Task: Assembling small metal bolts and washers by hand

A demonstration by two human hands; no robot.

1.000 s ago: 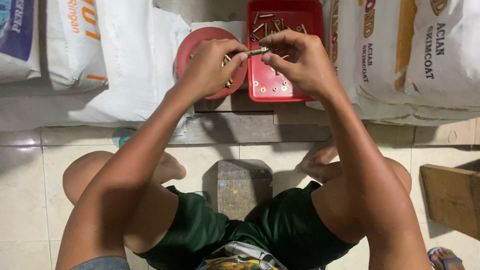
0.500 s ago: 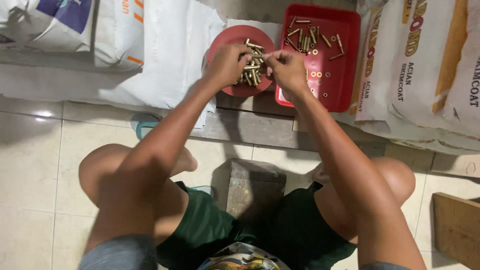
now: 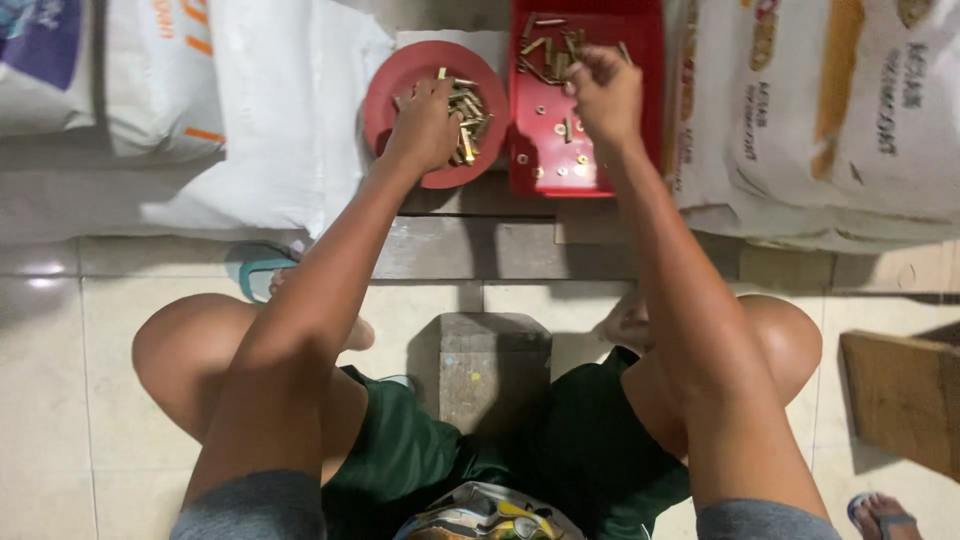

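Brass pins (image 3: 466,118) lie in a loose heap on a round red plate (image 3: 400,75), upper centre of frame. Left hand (image 3: 425,125) rests on the heap, fingers curled down over the pins w/ a narrow grip; hand covers whatever sits under the palm, so can't tell if it's clamped on a pin or only touching. Pin count on plate: too jumbled and half hidden, roughly a dozen showing.

Just right of the plate, touching or nearly so, is a red square tray (image 3: 650,120). Right hand (image 3: 605,90) hovers over its upper half, fingertips pinched together; what's betw. them is too small to make out, so can't tell if the grip holds anything. More brass pins (image 3: 545,45) at the tray's top edge, approx. 8-10, partly cut off by the frame. Small washers (image 3: 565,170) scattered on the tray floor, about 10.

Plate and tray sit on a low grey ledge (image 3: 480,245). Sacks: 3 on the left, white (image 3: 270,110), and 1-2 large ones right (image 3: 820,110), edges cut off. Lower centre: 1 grey block (image 3: 495,370) betw. the knees, on tiled floor (image 3: 40,400). 1 wooden block (image 3: 905,395) right edge, cut off. Blue sandal (image 3: 262,270) peeks out by left knee.
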